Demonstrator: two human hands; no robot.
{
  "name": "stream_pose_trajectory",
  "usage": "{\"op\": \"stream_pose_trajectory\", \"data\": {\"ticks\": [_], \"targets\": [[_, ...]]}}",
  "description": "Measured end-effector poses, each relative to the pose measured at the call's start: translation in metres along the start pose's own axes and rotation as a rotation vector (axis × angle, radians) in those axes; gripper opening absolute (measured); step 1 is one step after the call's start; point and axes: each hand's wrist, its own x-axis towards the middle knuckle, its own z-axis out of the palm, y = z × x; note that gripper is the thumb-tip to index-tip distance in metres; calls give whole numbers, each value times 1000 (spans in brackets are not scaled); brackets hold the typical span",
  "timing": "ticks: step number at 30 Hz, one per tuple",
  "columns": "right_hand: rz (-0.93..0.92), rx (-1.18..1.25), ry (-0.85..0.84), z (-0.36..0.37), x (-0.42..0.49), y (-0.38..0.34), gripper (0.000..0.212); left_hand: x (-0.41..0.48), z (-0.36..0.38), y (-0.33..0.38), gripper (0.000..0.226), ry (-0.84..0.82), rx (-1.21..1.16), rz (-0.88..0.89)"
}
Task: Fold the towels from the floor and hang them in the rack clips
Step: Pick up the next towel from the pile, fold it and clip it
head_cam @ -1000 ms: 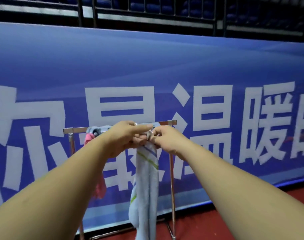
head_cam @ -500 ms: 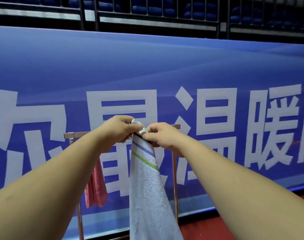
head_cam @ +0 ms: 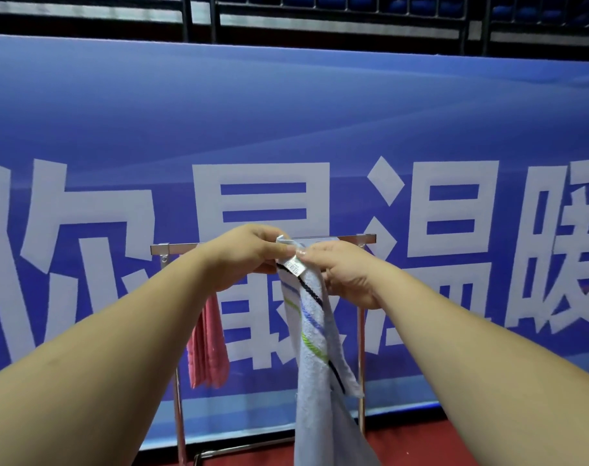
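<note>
A pale blue towel (head_cam: 315, 358) with green, blue and dark stripes hangs down from my two hands in front of the metal rack (head_cam: 340, 237). My left hand (head_cam: 244, 255) pinches its top corner from the left. My right hand (head_cam: 345, 274) pinches the same top edge from the right, beside the white care label. Both hands are at the height of the rack's top bar. A pink towel (head_cam: 207, 348) hangs from the rack to the left, its top hidden behind my left forearm. No clip is visible.
A large blue banner (head_cam: 286, 129) with white characters stands right behind the rack. Dark railings (head_cam: 320, 18) run above it. The rack's legs (head_cam: 362, 381) stand on a red floor (head_cam: 414, 435).
The towel's top has twisted so its white label now faces me. The metal clip seen between my fingers earlier is no longer visible. Both hands stay at the bar.
</note>
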Motion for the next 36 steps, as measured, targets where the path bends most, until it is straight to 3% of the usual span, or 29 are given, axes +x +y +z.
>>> {"op": "stream_pose_trajectory", "data": {"ticks": [4,10,18,24,29,32,36], "targets": [[-82,-84,77,6,10,6,18,1,1,-4,14,41,-71,-39],[-151,-345,220,7,17,0,28,4,-1,-9,15,175,-56,-13],[-133,-564,180,-7,7,6,38,-1,-3,-19,18,283,-144,-38],[-63,-708,174,-34,-8,31,40,-9,-11,-32,17,348,-189,-60],[78,-643,241,-65,-24,56,39,-14,-20,-46,26,493,-232,-103],[189,-634,269,-80,-35,65,32,-16,-21,-52,17,596,-223,-99],[270,-624,306,-84,-40,70,31,-16,-13,-59,16,602,-183,-136]]}}
